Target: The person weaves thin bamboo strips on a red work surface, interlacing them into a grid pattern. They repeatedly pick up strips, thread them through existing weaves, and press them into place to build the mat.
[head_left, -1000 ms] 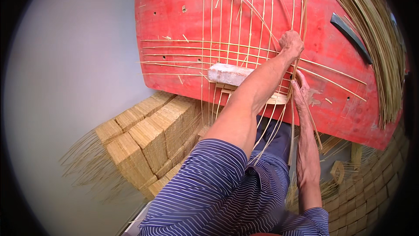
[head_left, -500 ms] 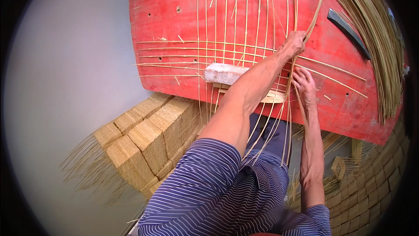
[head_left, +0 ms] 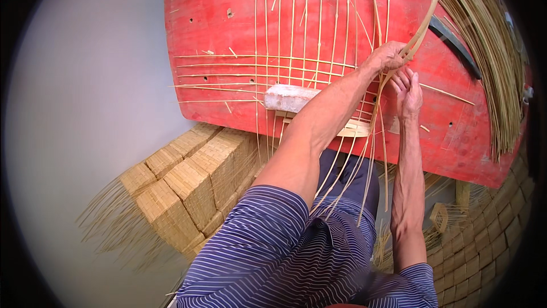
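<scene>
A lattice of thin bamboo strips (head_left: pixel 292 35) lies woven on a red board (head_left: pixel 216 29). My left hand (head_left: pixel 390 57) is closed around a bundle of long strips (head_left: pixel 423 26) at the weave's right side, and the bundle curves up to the far right. Just below it, my right hand (head_left: pixel 408 93) has its fingers stretched up, touching or very near the bundled strips. A whitish block (head_left: pixel 288 98) rests on the weave, partly hidden by my left forearm. Loose strip ends (head_left: pixel 338 171) hang over the board's near edge toward my lap.
A thick sheaf of bamboo strips (head_left: pixel 494 74) lies along the board's right edge, beside a dark curved tool (head_left: pixel 454 46). Stacked woven boxes (head_left: pixel 188 188) with loose strip ends stand at lower left. More woven work (head_left: pixel 484 251) lies at lower right.
My right hand has moved up toward my left hand. The lower of two strips reaching right across the board no longer lies there. The held bundle leans further right.
</scene>
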Demonstrator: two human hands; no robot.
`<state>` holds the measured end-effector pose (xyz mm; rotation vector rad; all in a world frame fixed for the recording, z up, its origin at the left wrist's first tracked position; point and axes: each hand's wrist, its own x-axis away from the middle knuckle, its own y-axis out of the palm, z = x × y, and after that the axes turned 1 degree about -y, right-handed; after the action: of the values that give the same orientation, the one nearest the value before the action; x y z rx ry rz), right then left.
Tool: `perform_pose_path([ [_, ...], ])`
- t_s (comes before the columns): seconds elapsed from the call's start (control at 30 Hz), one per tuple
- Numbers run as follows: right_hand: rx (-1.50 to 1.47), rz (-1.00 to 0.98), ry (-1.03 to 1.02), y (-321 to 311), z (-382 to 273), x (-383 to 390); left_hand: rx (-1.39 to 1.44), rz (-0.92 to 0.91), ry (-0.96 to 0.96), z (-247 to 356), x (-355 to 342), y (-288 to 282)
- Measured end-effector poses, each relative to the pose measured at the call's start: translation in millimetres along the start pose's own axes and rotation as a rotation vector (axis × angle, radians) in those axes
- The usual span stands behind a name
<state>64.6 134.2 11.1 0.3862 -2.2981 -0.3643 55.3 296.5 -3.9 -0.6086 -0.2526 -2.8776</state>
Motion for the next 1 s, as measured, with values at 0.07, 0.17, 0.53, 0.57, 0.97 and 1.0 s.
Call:
perform_pose_path([
  [0.07,0.088,-0.095,0.014,1.1,-1.7,-5.3,0.016,-0.02,0.019,3.7,1.7,-1.3],
  [0.17,0.275,-0.162,0.027,5.1,-1.7,-2.0,-0.089,-0.026,0.001,6.9,5.3,-5.8],
  [0.53,0.459,-0.198,-0.083,-29.2,27.4,10.6,-0.667,0.429,0.306,28.5,72.8,46.7],
  [0.57,0.477,-0.232,-0.066,-31.8,30.2,10.5,-0.677,0.346,0.349,17.6,83.9,43.3],
  [0.97,0.463,-0.216,0.145,-12.3,9.5,24.0,-0.246,0.382,-0.331,-40.8,120.2,27.1],
  [1.0,0.395,-0.229,0.149,-12.6,12.4,25.1,-0.256,0.405,-0.254,-52.1,122.4,29.9],
])
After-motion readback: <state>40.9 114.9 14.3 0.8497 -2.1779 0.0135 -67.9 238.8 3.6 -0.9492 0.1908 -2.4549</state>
